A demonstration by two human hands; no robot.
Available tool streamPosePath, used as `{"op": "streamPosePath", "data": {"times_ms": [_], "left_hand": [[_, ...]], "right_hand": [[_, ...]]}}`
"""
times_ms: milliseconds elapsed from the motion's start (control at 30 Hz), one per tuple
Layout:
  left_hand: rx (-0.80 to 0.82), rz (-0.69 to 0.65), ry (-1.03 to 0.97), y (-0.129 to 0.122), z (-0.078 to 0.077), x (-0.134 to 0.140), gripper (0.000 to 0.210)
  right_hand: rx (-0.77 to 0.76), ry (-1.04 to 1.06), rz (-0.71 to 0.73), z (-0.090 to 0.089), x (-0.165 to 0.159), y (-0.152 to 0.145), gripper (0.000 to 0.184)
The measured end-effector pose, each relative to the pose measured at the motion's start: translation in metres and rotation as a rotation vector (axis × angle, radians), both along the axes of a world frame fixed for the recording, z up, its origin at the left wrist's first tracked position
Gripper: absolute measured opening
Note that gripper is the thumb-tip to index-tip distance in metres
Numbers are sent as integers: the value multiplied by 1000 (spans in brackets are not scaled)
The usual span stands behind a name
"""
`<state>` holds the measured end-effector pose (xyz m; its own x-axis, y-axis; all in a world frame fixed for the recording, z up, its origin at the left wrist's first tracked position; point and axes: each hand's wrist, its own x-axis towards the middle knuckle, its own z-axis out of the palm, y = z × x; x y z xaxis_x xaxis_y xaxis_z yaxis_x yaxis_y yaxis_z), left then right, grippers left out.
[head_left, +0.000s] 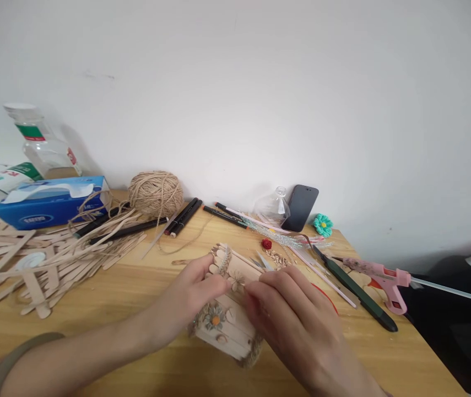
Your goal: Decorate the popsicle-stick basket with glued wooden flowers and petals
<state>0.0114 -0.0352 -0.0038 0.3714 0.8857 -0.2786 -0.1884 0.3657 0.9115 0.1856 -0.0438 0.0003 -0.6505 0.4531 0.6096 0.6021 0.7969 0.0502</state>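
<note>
Lettering, blue box: blurred | left hand: gripping stick craft | right hand: curled, hold unclear

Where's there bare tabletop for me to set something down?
Bare table shows between the pile of wooden sticks and the left forearm. Another patch lies beside the right hand, bordered by the green-handled tool and the table's right edge. The wall side is crowded: blue tissue box, twine ball, black pens, phone.
</note>
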Motion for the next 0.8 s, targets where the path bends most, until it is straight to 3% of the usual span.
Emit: {"op": "streamPosePath", "data": {"times_ms": [400,567,800], "left_hand": [[-5,-21,2,0,2,1,12],[7,-8,12,-1,2,0,13],[22,-31,25,-4,3,1,15]], "right_hand": [[-95,-116,-13,7,-3,-1,16],[-187,94,-15,7,-3,-1,12],[-543,398,-49,13,-4,-4,14]]}}
